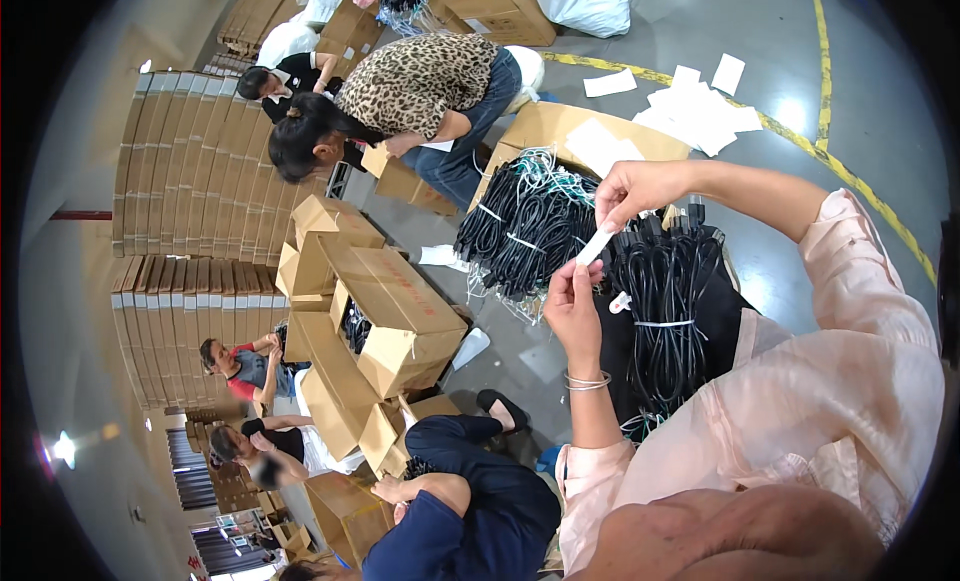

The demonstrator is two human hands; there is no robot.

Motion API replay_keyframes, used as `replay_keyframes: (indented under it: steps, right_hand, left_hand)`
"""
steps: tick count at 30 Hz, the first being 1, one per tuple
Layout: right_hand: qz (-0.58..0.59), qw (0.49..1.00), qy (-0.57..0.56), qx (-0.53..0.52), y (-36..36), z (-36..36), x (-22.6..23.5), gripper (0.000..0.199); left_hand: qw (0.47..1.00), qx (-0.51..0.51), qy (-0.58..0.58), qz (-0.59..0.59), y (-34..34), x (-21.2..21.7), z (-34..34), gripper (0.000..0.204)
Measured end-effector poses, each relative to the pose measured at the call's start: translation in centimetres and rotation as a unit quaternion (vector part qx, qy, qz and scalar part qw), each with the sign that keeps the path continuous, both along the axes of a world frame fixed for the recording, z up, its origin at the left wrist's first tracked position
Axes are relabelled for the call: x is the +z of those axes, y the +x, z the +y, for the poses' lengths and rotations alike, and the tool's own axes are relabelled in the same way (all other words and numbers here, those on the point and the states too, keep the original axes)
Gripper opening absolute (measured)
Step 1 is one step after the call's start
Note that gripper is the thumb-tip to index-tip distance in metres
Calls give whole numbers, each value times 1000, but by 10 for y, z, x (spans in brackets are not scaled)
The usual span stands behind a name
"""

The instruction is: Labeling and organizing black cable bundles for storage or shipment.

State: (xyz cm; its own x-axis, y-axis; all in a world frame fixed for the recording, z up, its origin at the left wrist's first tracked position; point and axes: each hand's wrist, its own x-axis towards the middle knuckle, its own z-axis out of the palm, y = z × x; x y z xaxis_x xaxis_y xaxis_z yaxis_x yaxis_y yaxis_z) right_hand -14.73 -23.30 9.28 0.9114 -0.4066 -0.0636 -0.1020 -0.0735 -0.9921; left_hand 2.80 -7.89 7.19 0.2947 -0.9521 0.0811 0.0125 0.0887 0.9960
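Observation:
A small white strip [594,247], perhaps a label, is stretched between my two hands. My left hand [574,303], with thin bangles at the wrist, pinches its lower end. The upper end is pinched by the thumb and fingers of my right hand [638,193]. Just beneath my hands, a bundle of black cables [664,353] lies across my lap, bound with a white tie. A little white tag with a red mark [620,302] shows at its edge. Beyond, more tied black cable bundles [520,226] with white and green wire ends are heaped by a carton.
An open carton flap [545,126] borders the cable heap. White paper sheets [700,111] are scattered on the floor near a yellow line [825,71]. Opened cartons [395,301] stand to the left, with several people working around them. Flattened cartons [190,171] are stacked behind.

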Motion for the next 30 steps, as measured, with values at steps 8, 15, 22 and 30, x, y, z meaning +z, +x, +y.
replay_keyframes:
  steps: [8, 15, 22, 30]
  right_hand:
    - [49, 990, 9, -129, -36, 7, -15, 17]
    - [79, 992, -5, -96, -62, 27, -40, 23]
    - [23, 998, 16, -64, -66, 55, -36, 39]
    - [38, 997, -43, -47, -91, 71, -42, 52]
  left_hand:
    - [996, -41, 80, -23, -3, -5, 26, 15]
    - [892, -113, 66, -432, -27, -23, 40, 26]
    - [870, -59, 73, -483, -32, -26, 42, 24]
    - [968, 62, 134, -204, -30, -36, 72, 16]
